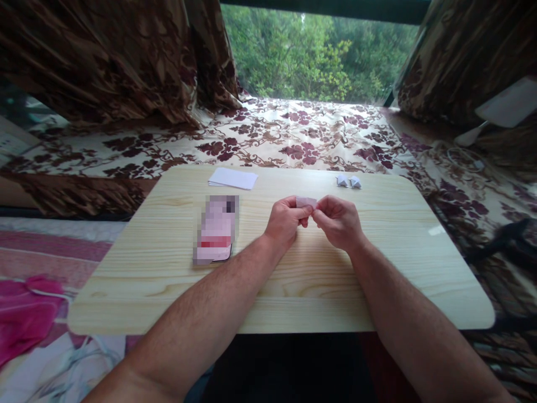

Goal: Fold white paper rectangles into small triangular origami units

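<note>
Above the middle of the table, my left hand (pixel 287 218) is closed on a small piece of white paper (pixel 306 202), thumb on its near side. My right hand (pixel 339 219) pinches the right end of the same paper, thumb and forefinger together. Part of the sheet is hidden behind the fingers. Beyond my right hand sit two small folded paper shapes (pixel 349 182), side by side and pointed on top. A stack of white paper strips (pixel 233 178) lies at the far left of the table.
A phone-shaped pinkish object (pixel 217 226), blurred by pixels, lies left of my hands on the pale wooden table (pixel 293 280). A floral cloth (pixel 310 134) covers the ledge under the window. Curtains hang on both sides, and a white lamp (pixel 507 103) stands at the right.
</note>
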